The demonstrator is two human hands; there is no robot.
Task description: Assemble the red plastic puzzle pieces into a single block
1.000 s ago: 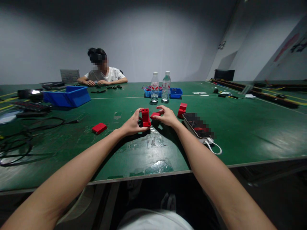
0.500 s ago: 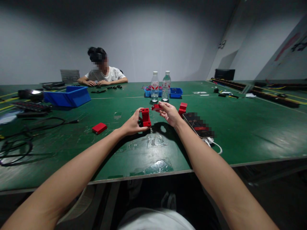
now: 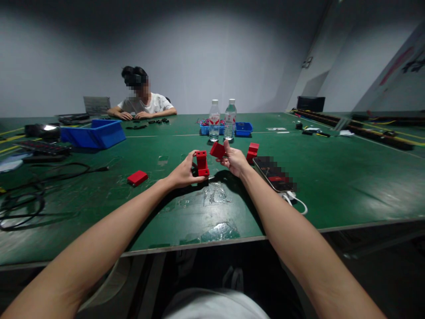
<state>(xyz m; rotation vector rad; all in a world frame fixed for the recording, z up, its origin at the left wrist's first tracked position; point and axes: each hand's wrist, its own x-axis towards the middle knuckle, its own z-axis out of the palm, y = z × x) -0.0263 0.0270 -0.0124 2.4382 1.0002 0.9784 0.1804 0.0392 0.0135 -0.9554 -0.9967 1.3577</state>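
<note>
My left hand [image 3: 184, 172] is closed around an upright red block with two holes [image 3: 201, 162], standing on the green table [image 3: 332, 177]. My right hand [image 3: 236, 160] pinches a smaller flat red piece [image 3: 218, 150] and holds it tilted in the air, just right of the block and apart from it. Two more red pieces are stacked [image 3: 252, 152] right behind my right hand. A flat red piece [image 3: 137, 177] lies alone to the left of my left hand.
A phone on a white cable [image 3: 274, 173] lies right of my right hand. Two water bottles [image 3: 222, 120] and small blue trays [image 3: 243, 128] stand farther back. A big blue bin [image 3: 95, 133], keyboard and black cables sit left. Another person [image 3: 142, 99] works at the far side.
My right hand has lifted the small red piece off the table and tilted it up beside the block. My left hand and the upright block have stayed put.
</note>
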